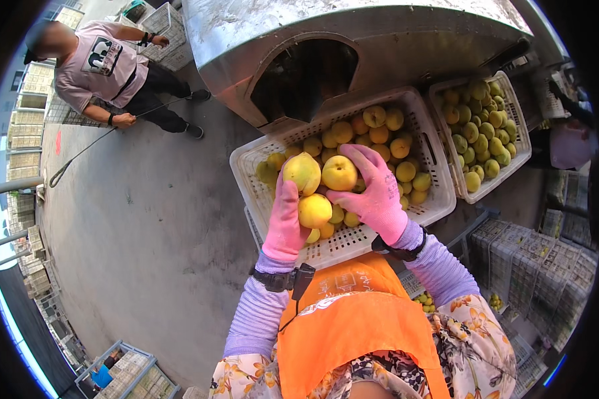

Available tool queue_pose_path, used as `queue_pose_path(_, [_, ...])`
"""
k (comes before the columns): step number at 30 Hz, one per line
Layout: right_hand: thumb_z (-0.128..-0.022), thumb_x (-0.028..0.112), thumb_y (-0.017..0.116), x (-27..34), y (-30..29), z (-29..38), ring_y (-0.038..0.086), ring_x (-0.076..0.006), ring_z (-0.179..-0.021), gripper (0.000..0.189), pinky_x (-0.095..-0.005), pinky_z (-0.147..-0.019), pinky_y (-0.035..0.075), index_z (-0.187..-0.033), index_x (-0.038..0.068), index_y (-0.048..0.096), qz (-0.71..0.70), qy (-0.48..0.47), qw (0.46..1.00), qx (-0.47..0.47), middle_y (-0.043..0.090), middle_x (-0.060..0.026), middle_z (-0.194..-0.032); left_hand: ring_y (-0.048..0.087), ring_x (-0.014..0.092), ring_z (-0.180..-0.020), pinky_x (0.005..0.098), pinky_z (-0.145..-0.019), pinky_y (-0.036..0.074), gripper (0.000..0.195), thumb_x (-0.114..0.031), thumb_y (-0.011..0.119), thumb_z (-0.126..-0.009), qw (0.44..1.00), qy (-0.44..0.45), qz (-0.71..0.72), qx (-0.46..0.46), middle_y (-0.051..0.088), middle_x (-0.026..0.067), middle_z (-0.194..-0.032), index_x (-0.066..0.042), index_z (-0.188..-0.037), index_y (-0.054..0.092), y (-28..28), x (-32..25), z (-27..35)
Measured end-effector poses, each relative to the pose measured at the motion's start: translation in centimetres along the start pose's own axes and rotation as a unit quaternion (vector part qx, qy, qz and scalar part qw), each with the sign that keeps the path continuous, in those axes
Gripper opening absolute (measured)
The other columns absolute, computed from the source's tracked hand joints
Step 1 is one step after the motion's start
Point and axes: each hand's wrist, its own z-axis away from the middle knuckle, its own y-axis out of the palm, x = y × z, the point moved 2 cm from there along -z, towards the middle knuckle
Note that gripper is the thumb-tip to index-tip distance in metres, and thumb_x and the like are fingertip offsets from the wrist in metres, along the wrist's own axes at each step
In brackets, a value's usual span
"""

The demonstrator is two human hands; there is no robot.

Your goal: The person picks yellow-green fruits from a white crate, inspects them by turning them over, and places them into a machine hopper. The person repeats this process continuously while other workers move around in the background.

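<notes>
Directly before me stands a white perforated plastic crate (432,207) partly filled with yellow peach-like fruits (342,132). Over its near side my left hand (287,222), in a pink glove, holds two fruits: a larger yellow-green one (302,173) above and a rounder yellow one (315,211) below. My right hand (374,192), gloved in pink too, grips another yellow fruit (339,173) between thumb and fingers. The fruits in both hands are close together, and the fingers behind them are partly hidden.
Behind the crate is a metal machine (289,30) with a dark opening (307,75). A second crate (521,144) of greener fruits stands at right. To the left a person (110,75) holds a hooked rod (85,154). Stacked crates (534,274) are at lower right.
</notes>
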Motion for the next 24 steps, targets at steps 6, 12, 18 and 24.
queue_pose_path(6, [-0.07,0.028,0.091,0.1,4.0,-9.5,0.059,-0.0387,-0.127,0.071,-0.0467,-0.106,0.05,-0.13,0.0,0.064,0.158,-0.17,0.961,-0.153,0.056,-0.0189,-0.143,0.064,0.02,-0.107,0.0371,-0.076,0.062,0.067,-0.044,0.062,-0.105,1.0,-0.003,0.012,-0.019,0.055,0.0088,-0.136,-0.015,-0.159,0.035,-1.5,-2.3,0.0])
queue_pose_path(12, [-0.075,0.045,0.087,-2.0,8.3,-17.4,0.055,-0.0441,-0.129,0.078,-0.0502,-0.109,0.045,-0.133,0.0,0.062,0.158,-0.144,0.966,-0.143,0.056,-0.0238,-0.144,0.054,0.019,-0.131,0.0308,-0.114,0.041,0.08,-0.011,0.07,-0.095,0.984,0.109,-0.138,-0.039,0.048,0.0104,-0.152,-0.002,-0.163,0.029,-1.6,-3.3,-1.0])
queue_pose_path(18, [-0.073,0.046,0.088,2.5,3.2,-6.0,0.049,-0.0421,-0.14,0.091,-0.0466,-0.118,0.039,-0.14,-0.005,0.056,-0.014,-0.078,0.993,0.089,0.052,-0.0249,-0.149,0.052,0.018,-0.136,0.033,-0.115,0.042,0.077,-0.003,0.071,-0.093,0.971,0.175,-0.16,0.032,0.049,0.0091,-0.156,-0.005,-0.162,0.035,-0.2,-3.8,-2.0])
queue_pose_path(24, [-0.07,0.037,0.091,3.5,3.9,-6.4,0.058,-0.0396,-0.13,0.073,-0.0476,-0.112,0.044,-0.126,-0.002,0.066,0.1,-0.11,0.987,-0.058,0.058,-0.0181,-0.145,0.059,0.021,-0.133,0.0342,-0.11,0.048,0.082,-0.003,0.075,-0.089,0.912,0.192,-0.361,-0.038,0.05,0.0145,-0.154,-0.006,-0.161,0.036,0.7,-4.3,-2.2])
